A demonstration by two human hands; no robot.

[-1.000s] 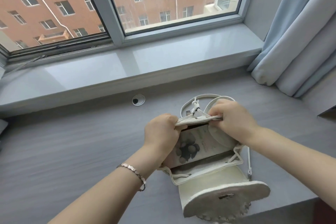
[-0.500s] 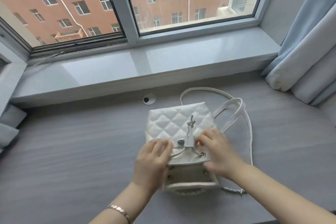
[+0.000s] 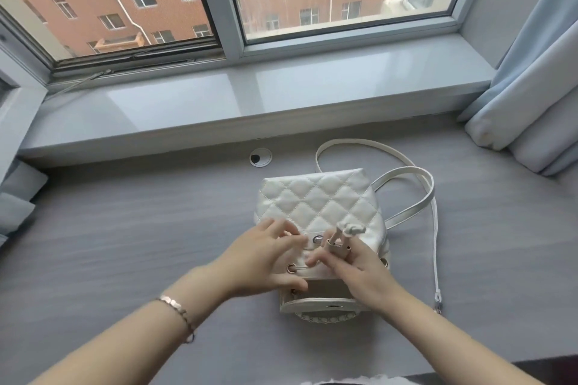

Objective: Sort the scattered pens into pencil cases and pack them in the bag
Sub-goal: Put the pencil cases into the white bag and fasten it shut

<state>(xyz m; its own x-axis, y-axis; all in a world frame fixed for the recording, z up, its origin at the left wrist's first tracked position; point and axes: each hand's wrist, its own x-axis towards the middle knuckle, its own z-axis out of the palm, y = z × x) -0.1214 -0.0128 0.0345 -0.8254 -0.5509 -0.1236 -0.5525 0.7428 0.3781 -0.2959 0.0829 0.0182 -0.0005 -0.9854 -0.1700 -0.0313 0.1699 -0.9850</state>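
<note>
I am pinching the drawstring toggle [image 3: 339, 243] in my right hand [image 3: 362, 272]; my left hand [image 3: 266, 262], fingers spread, is pressing the white quilted bag [image 3: 316, 200] lying flat beneath.

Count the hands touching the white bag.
2: the left hand rests on the quilted bag by its drawstring eyelet; the right hand pinches the drawstring toggle.

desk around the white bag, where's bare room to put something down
Left of the bag, the desk lies bare up to the window sill. Right of the strap it is bare as far as the curtain. Crowded: the bag's mouth, under the left hand and right hand.
</note>
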